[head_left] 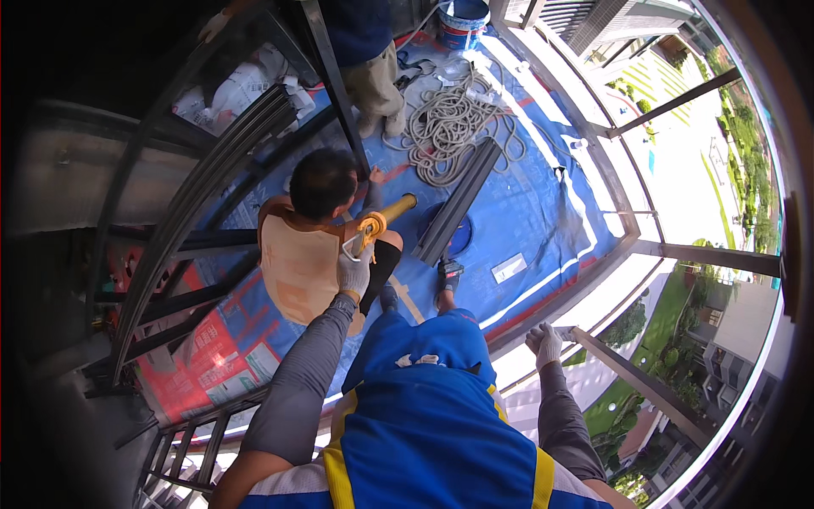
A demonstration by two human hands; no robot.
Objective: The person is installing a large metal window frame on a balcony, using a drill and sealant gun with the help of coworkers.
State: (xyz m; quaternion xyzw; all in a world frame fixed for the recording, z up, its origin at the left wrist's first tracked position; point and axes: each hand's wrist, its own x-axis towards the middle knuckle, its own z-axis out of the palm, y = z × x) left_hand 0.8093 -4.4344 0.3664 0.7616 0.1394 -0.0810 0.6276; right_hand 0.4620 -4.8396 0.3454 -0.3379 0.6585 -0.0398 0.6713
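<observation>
In my gloved left hand (pixel 354 270) is a yellow caulking gun (pixel 386 216), its barrel pointing up and to the right. My fingers are wrapped round its handle. The gun is beside a crouching co-worker (pixel 298 246) in a light vest, whose hand rests at the foot of a dark upright bar (pixel 331 72). Out to the right, my gloved right hand (pixel 544 343) is closed at the end of a metal rail (pixel 632 373). Its fingers partly hide the contact. Grey sleeves cover both my forearms.
Blue sheeting (pixel 530 220) covers the floor. On it lie a heap of rope (pixel 449 127), dark metal profiles (pixel 458 199) and a white label (pixel 509 268). A blue bucket (pixel 463 25) stands far back, near another person's legs (pixel 373 85). Dark curved framing (pixel 195 187) rises left; the right side drops away beyond the railing.
</observation>
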